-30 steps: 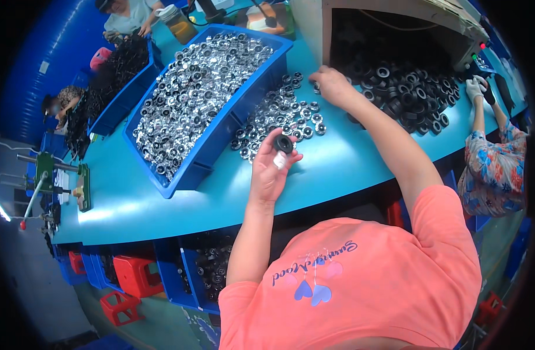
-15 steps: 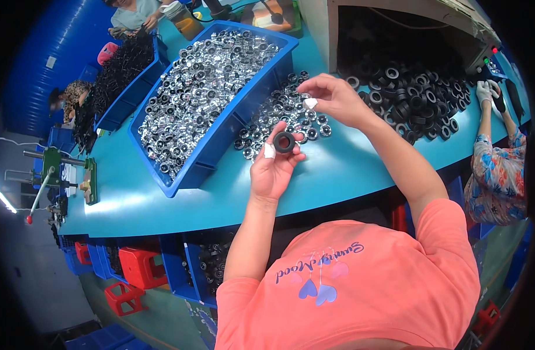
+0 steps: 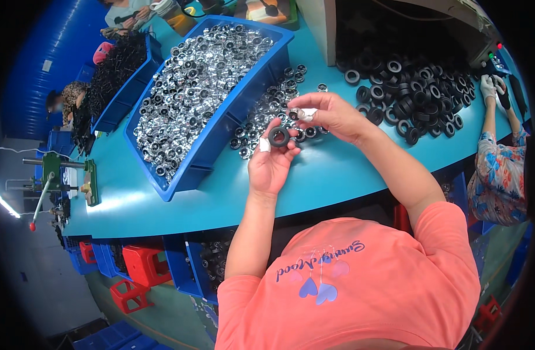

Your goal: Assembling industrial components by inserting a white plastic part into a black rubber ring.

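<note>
My left hand (image 3: 267, 169), palm up, grips a black rubber ring (image 3: 280, 144) by its edge with the hole facing up. A white wrap (image 3: 264, 145) covers part of one of its digits. Just above and to the right, my right hand (image 3: 337, 118) pinches a small silver wheel hub with a dark centre (image 3: 293, 115); tape is wrapped on it too. Hub and ring are close but apart. Beneath and behind both hands, loose silver hubs (image 3: 257, 123) lie scattered on the turquoise table (image 3: 337, 169).
A big blue bin (image 3: 204, 153) heaped with silver hubs stands to the left. Black rings (image 3: 416, 96) are piled at the right. Past the bin is another blue bin (image 3: 113, 112) of black parts. A green hand press (image 3: 54, 175) stands far left; a gloved co-worker's hands (image 3: 494, 90) are far right.
My right hand has come down and left toward the ring, now with a hub in its fingertips. The left hand keeps the ring, shifted slightly left.
</note>
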`<action>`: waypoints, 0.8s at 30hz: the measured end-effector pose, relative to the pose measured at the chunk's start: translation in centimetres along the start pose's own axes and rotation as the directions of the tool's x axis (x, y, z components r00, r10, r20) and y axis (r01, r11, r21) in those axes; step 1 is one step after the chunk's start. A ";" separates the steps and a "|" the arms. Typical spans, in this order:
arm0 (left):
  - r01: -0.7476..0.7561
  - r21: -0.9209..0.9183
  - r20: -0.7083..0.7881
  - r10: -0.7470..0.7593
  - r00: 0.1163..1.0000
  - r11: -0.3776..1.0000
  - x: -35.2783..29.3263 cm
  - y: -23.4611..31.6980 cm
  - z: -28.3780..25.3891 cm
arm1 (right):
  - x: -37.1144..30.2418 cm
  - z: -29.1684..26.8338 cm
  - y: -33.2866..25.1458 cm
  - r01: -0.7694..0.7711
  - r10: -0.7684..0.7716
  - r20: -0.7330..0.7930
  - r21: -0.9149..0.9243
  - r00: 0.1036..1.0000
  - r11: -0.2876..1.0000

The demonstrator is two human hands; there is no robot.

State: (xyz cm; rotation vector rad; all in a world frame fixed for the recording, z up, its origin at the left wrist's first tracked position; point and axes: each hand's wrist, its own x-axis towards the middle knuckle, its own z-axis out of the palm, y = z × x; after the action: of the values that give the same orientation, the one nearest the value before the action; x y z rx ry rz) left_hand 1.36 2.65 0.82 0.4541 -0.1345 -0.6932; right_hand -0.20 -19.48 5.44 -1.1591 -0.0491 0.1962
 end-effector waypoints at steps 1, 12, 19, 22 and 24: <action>0.001 -0.003 0.000 -0.001 1.000 1.000 0.0 0.0 -0.1 | -0.2 0.3 -0.3 -0.004 0.004 0.007 -0.001 1.000 1.000; -0.034 0.005 -0.006 0.035 0.999 0.999 -0.4 0.5 -0.5 | -0.1 0.7 0.4 -0.036 0.037 0.024 -0.040 0.999 0.999; -0.064 0.024 0.019 0.063 0.998 0.998 -0.7 0.7 -0.2 | -0.2 0.5 0.4 -0.018 0.019 0.045 -0.040 0.999 0.999; -0.069 0.020 0.024 0.069 0.997 0.997 -0.9 0.7 -0.2 | -0.2 0.6 0.5 -0.002 0.004 0.051 -0.034 0.999 0.999; -0.069 0.018 0.027 0.068 0.997 0.997 -0.9 0.7 -0.3 | -0.2 0.7 0.4 -0.002 0.004 0.049 -0.034 0.999 0.999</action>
State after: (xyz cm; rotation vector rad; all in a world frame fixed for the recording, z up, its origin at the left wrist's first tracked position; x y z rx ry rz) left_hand 1.14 3.79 0.91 0.4570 -0.1806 -0.6311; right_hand -0.59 -18.77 5.32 -1.1887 -0.0939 0.2272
